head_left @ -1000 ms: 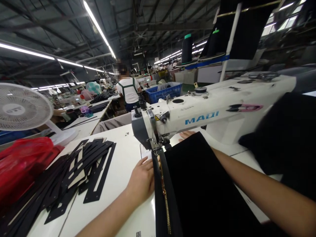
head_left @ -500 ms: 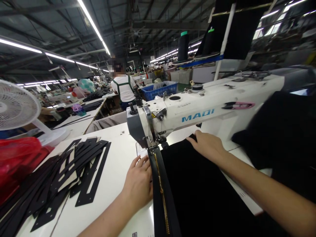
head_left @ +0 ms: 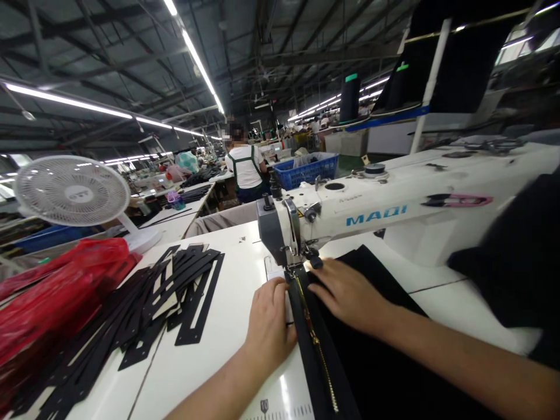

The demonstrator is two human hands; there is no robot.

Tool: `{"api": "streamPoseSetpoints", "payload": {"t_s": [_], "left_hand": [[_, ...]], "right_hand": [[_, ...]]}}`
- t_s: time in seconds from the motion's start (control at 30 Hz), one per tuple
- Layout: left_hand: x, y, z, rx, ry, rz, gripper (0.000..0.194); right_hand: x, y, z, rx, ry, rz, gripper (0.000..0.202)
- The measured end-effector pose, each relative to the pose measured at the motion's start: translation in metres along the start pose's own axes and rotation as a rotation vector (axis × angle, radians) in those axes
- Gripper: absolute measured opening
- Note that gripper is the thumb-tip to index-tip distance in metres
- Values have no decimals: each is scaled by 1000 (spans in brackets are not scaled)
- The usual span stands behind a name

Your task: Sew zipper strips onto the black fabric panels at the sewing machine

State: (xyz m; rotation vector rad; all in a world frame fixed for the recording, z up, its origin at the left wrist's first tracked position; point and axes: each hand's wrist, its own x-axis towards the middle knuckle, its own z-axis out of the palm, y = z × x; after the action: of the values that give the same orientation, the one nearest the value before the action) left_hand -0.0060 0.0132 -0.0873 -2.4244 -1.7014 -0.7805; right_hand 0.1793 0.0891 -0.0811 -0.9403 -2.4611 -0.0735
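Two bare hands lie flat on the white counter in the head view, one on each side of a black fabric strip with a gold metal zipper that runs from the near edge up under the presser foot of the white MAQI sewing machine. The left hand rests palm down just left of the strip, fingers straight and close together, pinching nothing. The right hand presses on the wide black fabric panel just right of the zipper, fingers loosely spread toward the needle. Black flat cut-out frame pieces are piled at left beside a red plastic bag and a white desk fan.
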Motion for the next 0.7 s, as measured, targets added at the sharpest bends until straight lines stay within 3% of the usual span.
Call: {"api": "streamPoseSetpoints", "payload": {"t_s": [0.1, 0.2, 0.37, 0.7], "left_hand": [[-2, -7, 7, -44, -5, 120, 39], [0, -10, 12, -66, -45, 192, 33], [2, -6, 13, -19, -75, 209, 36], [4, -4, 11, -44, -66, 197, 31]], "right_hand": [[-6, -20, 18, 222, 5, -100, 38], [-9, -16, 28, 246, -41, -108, 41], [-8, -4, 30, 231, -55, -141, 39], [-8, -7, 29, 235, -53, -136, 38]]}}
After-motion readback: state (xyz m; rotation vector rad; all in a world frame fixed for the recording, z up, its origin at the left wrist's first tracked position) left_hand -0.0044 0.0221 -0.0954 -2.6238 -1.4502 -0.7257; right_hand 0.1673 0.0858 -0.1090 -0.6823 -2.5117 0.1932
